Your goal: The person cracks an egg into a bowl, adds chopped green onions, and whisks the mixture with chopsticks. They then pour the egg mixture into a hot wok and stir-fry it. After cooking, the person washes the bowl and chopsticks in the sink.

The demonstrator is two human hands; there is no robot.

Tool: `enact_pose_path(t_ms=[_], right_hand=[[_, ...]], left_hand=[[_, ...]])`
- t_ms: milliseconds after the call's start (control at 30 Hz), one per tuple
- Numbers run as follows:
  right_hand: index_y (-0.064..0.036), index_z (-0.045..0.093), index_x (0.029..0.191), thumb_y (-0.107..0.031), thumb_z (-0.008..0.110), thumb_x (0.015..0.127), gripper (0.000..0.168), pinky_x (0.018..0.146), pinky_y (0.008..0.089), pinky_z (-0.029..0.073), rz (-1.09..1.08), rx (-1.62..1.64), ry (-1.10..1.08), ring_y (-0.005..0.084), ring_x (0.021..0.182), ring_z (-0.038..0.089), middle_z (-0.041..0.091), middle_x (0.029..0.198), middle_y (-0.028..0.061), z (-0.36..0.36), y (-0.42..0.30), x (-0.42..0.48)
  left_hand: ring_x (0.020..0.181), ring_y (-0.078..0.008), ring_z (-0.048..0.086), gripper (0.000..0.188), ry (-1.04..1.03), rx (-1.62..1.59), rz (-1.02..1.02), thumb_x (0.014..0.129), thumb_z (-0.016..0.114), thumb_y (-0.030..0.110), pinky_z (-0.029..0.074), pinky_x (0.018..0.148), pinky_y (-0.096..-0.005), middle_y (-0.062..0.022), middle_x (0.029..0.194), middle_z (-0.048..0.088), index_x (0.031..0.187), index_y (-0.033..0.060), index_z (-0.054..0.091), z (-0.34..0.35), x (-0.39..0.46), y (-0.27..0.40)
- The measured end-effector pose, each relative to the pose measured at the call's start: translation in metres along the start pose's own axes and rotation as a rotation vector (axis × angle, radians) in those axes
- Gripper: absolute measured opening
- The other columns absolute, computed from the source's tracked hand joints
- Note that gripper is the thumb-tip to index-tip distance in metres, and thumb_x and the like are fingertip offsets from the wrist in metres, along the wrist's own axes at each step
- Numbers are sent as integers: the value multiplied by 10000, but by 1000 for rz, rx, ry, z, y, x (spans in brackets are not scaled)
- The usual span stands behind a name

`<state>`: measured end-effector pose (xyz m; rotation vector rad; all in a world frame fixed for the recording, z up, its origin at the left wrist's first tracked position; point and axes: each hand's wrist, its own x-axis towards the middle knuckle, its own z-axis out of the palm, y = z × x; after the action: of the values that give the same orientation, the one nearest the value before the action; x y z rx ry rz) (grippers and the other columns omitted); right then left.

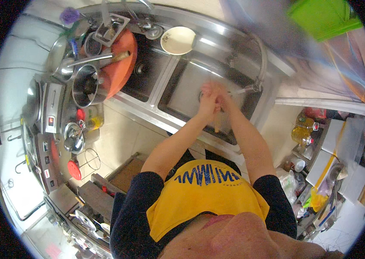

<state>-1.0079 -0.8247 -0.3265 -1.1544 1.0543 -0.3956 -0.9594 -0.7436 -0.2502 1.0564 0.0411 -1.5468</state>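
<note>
My left hand (209, 100) and my right hand (224, 99) are pressed together, fingers overlapping, low over the right basin (182, 84) of a stainless steel sink. Motion blur hides the fingers, so I cannot tell whether anything is between the palms. A thin yellowish strip (217, 124) shows just below the hands; its kind is unclear. The spout of a curved faucet (249, 88) points towards my hands from the right. Behind the basins, a cream-coloured bowl (176, 42) with a dark pattern sits on the sink's back ledge.
An orange round board (122, 69) partly covers the left basin (147, 76), with a steel pot (85, 84) and a ladle (88, 60) at its left. An electric cooker (51, 108) stands farther left. Oil bottles (302, 131) are on the right shelf; a green plastic container (323, 17) is upper right.
</note>
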Motion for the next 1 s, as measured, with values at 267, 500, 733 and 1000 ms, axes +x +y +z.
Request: enact_pose_path(t_ms=[267,500,733,1000], right_hand=[[5,456,1094,-449,571,810,547,504,311,502,169,577,222,220,652,616,582,806,141,85,-91,108],[12,426,1174,-93,491,815,380,626,345,550,39,707,213,276,853,614,580,1030,169,61,-49,97],[-17,399,1167,-146,500,806,396,570,432,558,221,586,153,322,810,608,558,1030,173,-28,-7,-93],[-14,393,1164,-229,571,793,465,588,402,532,-77,-305,320,370,797,585,494,1087,208,-53,41,-114]], left_hand=[[438,-69,367,181,202,142,144,880,522,226,301,378,-215,19,615,422,782,88,460,-62,-41,73],[440,-68,373,173,203,165,202,879,517,200,299,373,-216,12,606,432,767,83,455,-97,-54,82],[433,-76,397,177,132,232,66,870,533,195,298,367,-217,7,588,429,758,74,469,-97,-51,80],[434,-74,396,193,33,294,-94,863,549,224,287,368,-204,4,597,453,765,66,493,-63,-40,70]])
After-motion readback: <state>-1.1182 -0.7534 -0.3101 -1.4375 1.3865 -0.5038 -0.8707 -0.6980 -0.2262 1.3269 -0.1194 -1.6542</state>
